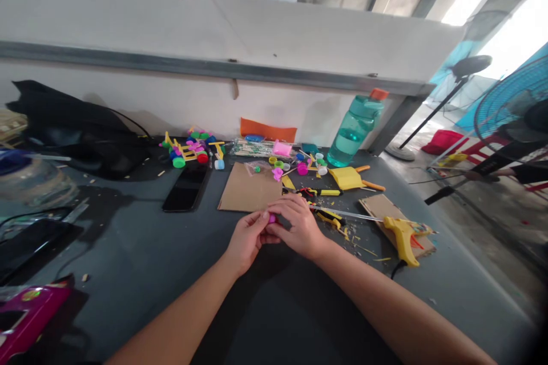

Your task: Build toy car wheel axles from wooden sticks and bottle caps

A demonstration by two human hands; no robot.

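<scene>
Between my two hands, above the dark table [154,274], is a small purple piece [272,218], mostly covered by the fingers; its exact kind is hidden. The thumb and fingertips of my left hand [248,238] pinch it from the left. My right hand [298,222] closes over it from the right, with fingers curled around its far side. Just beyond the hands lies a square of brown cardboard [244,188]. Yellow-and-black hand tools [327,217], partly hidden, lie next to my right hand.
A yellow glue gun [402,236] rests on cardboard [377,205] at right. Behind stand a teal water bottle [353,131], colourful bottle caps [302,168] and small stick-and-cap models [190,151]. A phone [186,188] lies left of centre; a large clear jar [34,182] stands far left.
</scene>
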